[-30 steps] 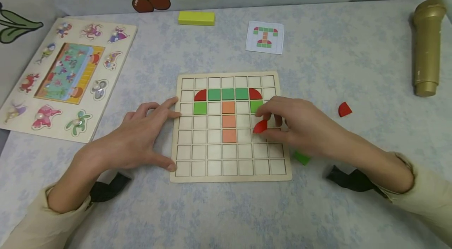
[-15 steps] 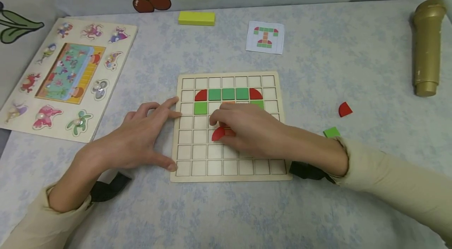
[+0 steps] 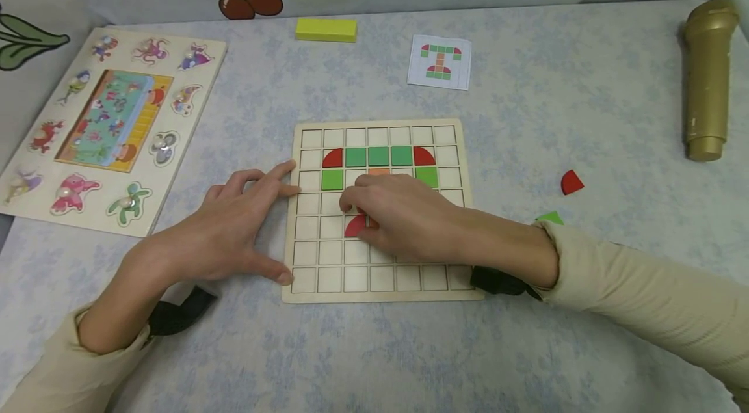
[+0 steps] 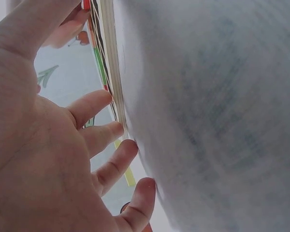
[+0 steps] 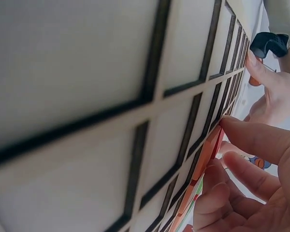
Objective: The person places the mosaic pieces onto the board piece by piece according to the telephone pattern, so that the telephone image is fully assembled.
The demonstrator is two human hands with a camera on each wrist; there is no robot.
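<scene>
A wooden grid board (image 3: pixel 383 296) lies in the middle of the head view. My left hand (image 3: pixel 240 224) is spread at its left edge, thumb and fingertips against the side. My right hand (image 3: pixel 409 214) pinches a red quarter-circle tile (image 3: pixel 354 226) at a cell left of the orange column. In the right wrist view the thumb (image 5: pixel 251 137) touches the board beside this tile. Farther up the grid sit a row of green tiles (image 3: pixel 378 157) with a red quarter-circle (image 3: pixel 333 158) at each end and a green square under each. The right hand covers most of the orange tiles.
Right of the board lie a loose red quarter-circle (image 3: pixel 571 182) and a green tile (image 3: pixel 551 217), partly behind the right sleeve. Behind the board is a pattern card (image 3: pixel 439 62) and a yellow block (image 3: pixel 325 30). An animal peg puzzle (image 3: pixel 131 205) lies left, a gold cylinder (image 3: pixel 707 88) right.
My right hand has carried the red quarter-circle leftward across the board and lowered it to a cell beside the orange column. The left hand has stayed at the edge.
</scene>
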